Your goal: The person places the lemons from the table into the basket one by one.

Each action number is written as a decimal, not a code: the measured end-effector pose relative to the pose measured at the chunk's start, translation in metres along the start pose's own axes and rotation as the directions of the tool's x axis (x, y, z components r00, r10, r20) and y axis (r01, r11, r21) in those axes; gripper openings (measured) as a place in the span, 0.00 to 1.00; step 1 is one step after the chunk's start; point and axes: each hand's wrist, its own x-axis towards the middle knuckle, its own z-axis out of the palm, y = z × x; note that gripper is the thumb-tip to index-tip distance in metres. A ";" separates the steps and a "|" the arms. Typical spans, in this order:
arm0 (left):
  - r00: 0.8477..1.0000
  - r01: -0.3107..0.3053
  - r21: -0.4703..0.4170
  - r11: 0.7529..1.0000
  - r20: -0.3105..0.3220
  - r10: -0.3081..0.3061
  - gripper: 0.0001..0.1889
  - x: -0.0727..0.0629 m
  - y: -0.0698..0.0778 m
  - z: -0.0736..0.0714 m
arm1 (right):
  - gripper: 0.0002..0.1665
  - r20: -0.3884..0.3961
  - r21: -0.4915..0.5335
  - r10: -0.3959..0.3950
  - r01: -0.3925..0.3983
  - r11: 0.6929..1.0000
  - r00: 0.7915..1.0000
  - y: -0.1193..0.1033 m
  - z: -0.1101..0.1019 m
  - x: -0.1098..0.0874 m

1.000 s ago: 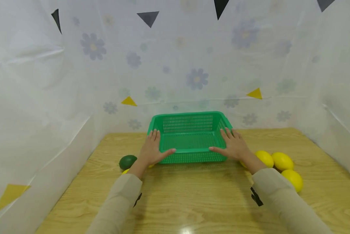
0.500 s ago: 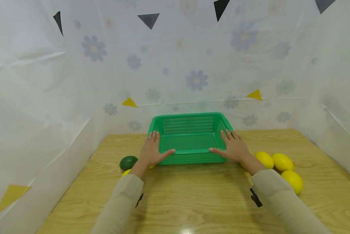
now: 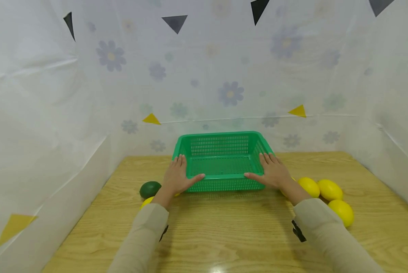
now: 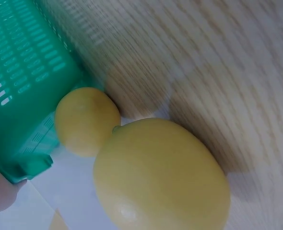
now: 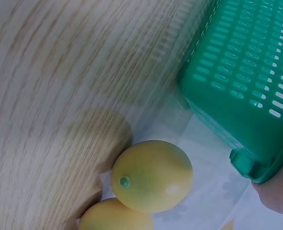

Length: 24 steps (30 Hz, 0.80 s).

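A green plastic basket (image 3: 221, 182) with slotted walls stands at the back of the table, and nothing lies in it. My left hand (image 3: 177, 176) rests on its front left corner, fingers straight over the left rim, thumb along the front rim. On the front right corner lies my right hand (image 3: 272, 172) in the same pose. Beside my left wrist are two lemons (image 4: 160, 177), partly hidden in the head view, and a dark green fruit (image 3: 150, 189). Several lemons (image 3: 330, 189) lie by my right wrist; one is mostly behind it.
The wooden table (image 3: 221, 231) reaches towards me in front of the basket. White sheeting (image 3: 204, 76) with flowers and small triangles encloses the back and both sides. The basket's back rim stands near the rear sheeting.
Both hands and the basket stay in place. The right fingertips have slid very slightly along the rim; the view has shifted a little.
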 end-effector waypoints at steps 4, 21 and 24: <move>1.000 0.006 0.015 1.000 0.009 -0.006 0.52 0.000 0.000 0.001 | 0.63 0.017 0.013 0.002 -0.003 1.000 1.000 0.000 -0.001 -0.001; 1.000 0.007 0.029 1.000 0.014 -0.008 0.52 -0.001 0.002 0.000 | 0.63 0.034 0.044 0.009 -0.011 0.999 0.999 -0.001 -0.004 -0.003; 1.000 0.007 0.032 0.999 0.015 -0.008 0.52 -0.001 0.003 0.000 | 0.63 0.033 0.041 0.008 -0.010 0.999 0.999 -0.001 -0.004 -0.003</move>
